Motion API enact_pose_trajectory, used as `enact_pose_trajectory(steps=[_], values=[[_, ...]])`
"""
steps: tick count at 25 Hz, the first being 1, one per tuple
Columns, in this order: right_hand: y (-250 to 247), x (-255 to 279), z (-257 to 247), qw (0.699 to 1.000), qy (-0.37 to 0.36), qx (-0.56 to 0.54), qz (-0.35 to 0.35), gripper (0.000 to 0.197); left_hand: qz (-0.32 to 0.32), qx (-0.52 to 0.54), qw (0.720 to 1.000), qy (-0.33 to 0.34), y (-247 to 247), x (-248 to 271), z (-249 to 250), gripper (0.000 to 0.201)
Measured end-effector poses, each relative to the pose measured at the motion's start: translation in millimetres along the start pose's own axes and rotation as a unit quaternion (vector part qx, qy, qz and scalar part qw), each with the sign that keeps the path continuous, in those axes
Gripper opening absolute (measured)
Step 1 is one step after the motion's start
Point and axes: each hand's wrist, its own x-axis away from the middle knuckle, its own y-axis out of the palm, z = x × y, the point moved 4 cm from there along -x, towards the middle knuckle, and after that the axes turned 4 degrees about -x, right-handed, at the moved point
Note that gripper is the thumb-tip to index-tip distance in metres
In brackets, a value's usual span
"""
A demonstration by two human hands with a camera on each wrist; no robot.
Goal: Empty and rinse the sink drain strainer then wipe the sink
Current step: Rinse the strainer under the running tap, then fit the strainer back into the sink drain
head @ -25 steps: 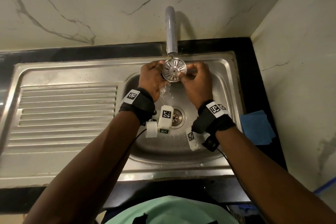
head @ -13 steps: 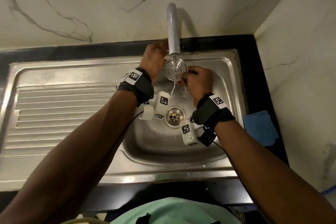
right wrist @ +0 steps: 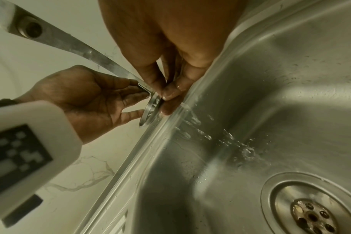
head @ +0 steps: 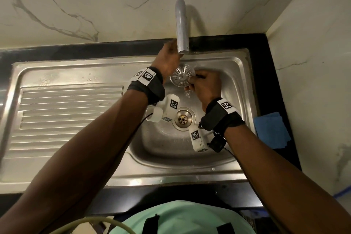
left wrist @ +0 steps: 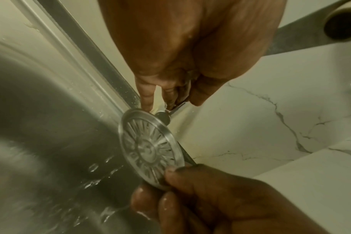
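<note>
Steel all round us: we hold the round strainer over the back of the sink, just below the mouth of the tap. Our right hand has it by the right part of its rim, thumb on one face and curled fingers on the other, as the left wrist view shows plainly. The disc stands tilted, its slotted face turned toward us in the head view. Our left hand reaches up behind the strainer toward the foot of the tap; in the wrist views its fingertips touch the far rim of the disc and close on a thin metal lever there, though we cannot tell how firmly they grip it. Water drops fall from under the strainer and splash on the wet floor of the basin. The open drain sits in the middle of the basin, between our two wrists and below the strainer. The ribbed draining board takes up the left part of the sink. A blue cloth lies on the black counter at the sink's right edge, against the side wall, well apart from both hands.
</note>
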Motion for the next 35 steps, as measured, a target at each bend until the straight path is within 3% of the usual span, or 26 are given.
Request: enact_pose_trajectory(steps=[6,11,15,20,24,28,35], values=[[-18,8,7,1.0,-0.005,0.02,-0.005,0.021,0.031,0.043,0.998,-0.016,7,18,-51,0.036],[-23,7,20,0.998,-0.024,0.059,-0.022,0.016,0.012,0.0,0.999,-0.044,8,35,-97,0.03],[-24,-10,48,0.985,-0.013,0.169,-0.027,0.02,0.025,-0.075,0.991,-0.105,13,22,-131,0.022],[-32,-38,104,0.949,0.033,0.313,-0.005,0.005,-0.02,-0.157,0.973,-0.166,35,3,-190,0.011],[-37,-56,156,0.922,0.065,0.381,-0.021,0.004,-0.045,-0.201,0.956,-0.206,51,-5,-238,0.021],[-36,-60,183,0.911,0.099,0.4,-0.034,0.002,-0.039,-0.257,0.938,-0.229,59,-9,-270,0.011],[-22,-64,203,0.89,0.134,0.433,-0.037,0.008,-0.03,-0.311,0.9,-0.305,64,-18,-297,0.034]])
